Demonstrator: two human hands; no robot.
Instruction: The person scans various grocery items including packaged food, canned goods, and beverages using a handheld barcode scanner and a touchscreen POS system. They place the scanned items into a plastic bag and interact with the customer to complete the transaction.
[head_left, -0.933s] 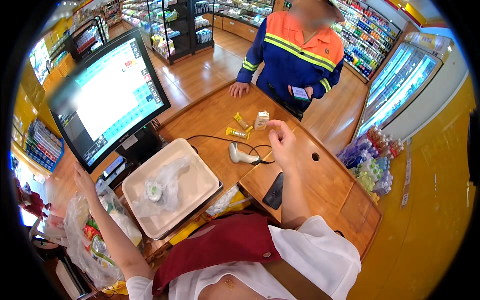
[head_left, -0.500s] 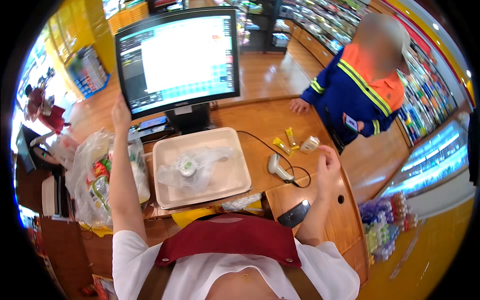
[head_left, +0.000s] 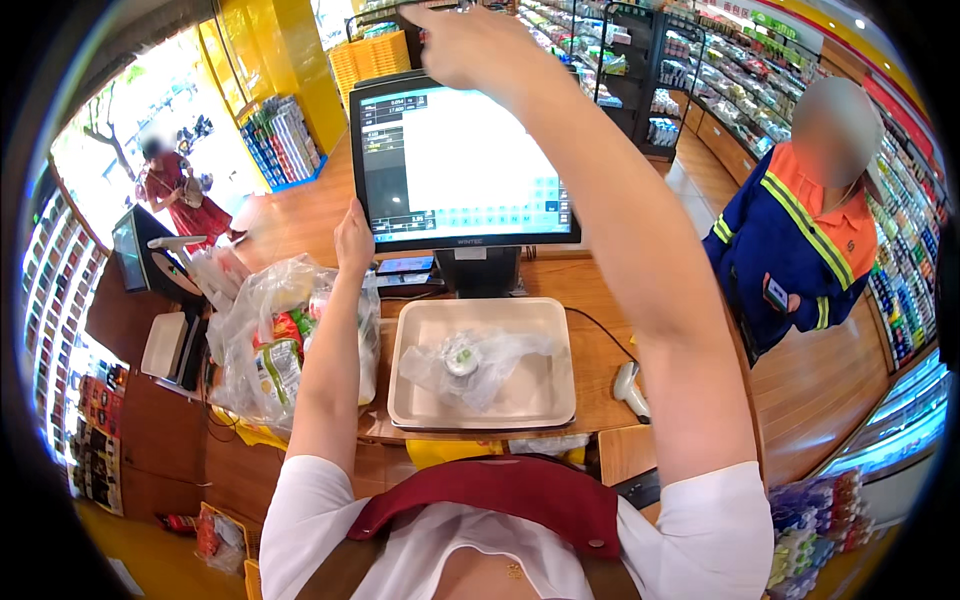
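Our right hand (head_left: 470, 45) has left the surface (head_left: 600, 350) and now rises above the touchscreen (head_left: 455, 165) — grip seemingly pinched, though we cannot tell on what — while our left hand (head_left: 352, 235), fingers together, rests at the screen's left edge.

The screen (head_left: 462, 165) is standing behind the tray (head_left: 540, 398) in front of you. A wrapped item (head_left: 462, 362) is lying in the tray. Bags (head_left: 270, 340) are sitting to its left, the scanner (head_left: 630, 385) to its right.
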